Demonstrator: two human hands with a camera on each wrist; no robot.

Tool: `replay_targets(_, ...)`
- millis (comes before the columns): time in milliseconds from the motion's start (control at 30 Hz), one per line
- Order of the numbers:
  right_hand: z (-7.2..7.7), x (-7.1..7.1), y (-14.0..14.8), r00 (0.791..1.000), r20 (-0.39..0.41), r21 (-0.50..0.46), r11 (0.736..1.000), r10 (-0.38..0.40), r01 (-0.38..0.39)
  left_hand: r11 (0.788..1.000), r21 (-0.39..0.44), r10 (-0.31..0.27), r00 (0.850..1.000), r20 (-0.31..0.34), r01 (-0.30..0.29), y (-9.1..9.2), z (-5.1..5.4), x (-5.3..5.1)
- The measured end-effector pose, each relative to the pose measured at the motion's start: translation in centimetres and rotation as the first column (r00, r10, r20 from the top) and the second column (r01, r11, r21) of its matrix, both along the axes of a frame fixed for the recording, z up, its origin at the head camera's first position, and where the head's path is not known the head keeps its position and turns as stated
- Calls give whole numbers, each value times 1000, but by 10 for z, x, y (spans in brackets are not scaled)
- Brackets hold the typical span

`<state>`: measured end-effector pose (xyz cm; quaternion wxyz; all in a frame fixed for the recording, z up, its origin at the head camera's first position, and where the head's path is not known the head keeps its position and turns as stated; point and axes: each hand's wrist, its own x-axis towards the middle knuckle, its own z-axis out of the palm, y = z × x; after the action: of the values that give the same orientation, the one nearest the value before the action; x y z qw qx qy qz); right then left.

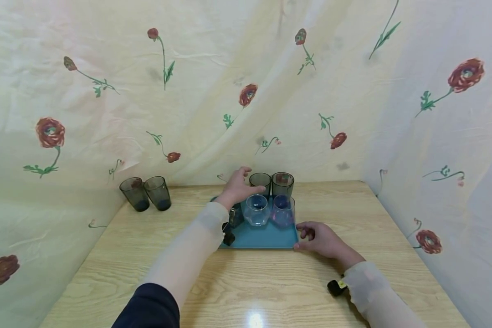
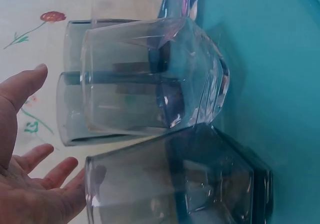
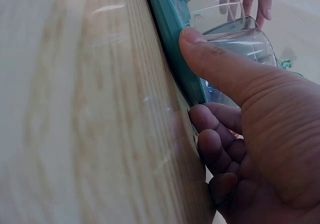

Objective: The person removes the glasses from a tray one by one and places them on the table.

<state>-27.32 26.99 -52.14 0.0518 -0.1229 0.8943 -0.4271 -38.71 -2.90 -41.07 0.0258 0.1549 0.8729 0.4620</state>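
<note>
A blue-green tray (image 1: 262, 239) carries two tall grey glasses (image 1: 283, 182) at the back, two clear faceted glasses (image 1: 257, 216) before them and a dark glass (image 1: 235, 217) on the left. My left hand (image 1: 238, 187) is over the tray's back left, fingers spread. In the left wrist view that hand (image 2: 30, 199) is beside the rims of the dark glass (image 2: 175, 184) and a clear glass (image 2: 135, 78), holding nothing. At the tray's right edge, my right hand (image 1: 321, 241) grips the rim; the right wrist view shows its thumb (image 3: 215, 58) on the tray's side (image 3: 172, 48), other fingers curled.
Two more grey glasses (image 1: 157, 193) stand side by side at the back left of the wooden table (image 1: 246, 282), tilted in appearance by the view. A flowered cloth (image 1: 205, 91) hangs behind the table and along both sides.
</note>
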Motion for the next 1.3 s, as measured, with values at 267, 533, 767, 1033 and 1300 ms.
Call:
replay_targets(267,-2,-2,1,1000,6,-1,1000,-8,8,999,-37,15,999,35,-14,11,-4,-3)
replay_targets(533,-3,-3,1,1000,9,5,1000,-12,12,995,-96,23,999,43,-19,16,-6,-7)
replay_targets(767,-4,-3,2,1000,4,-5,1000,-8,8,994,-100,45,999,19,-43,17,-10,-10)
replay_targets(1033,-3,-2,1,1000,-6,0,1000,-3,3,993,-92,81,997,1,-80,19,-11,-8)
replay_targets(1300,0,-1,0,1000,5,-14,1000,-5,5,990,-76,115,993,-13,-116,20,-11,-7)
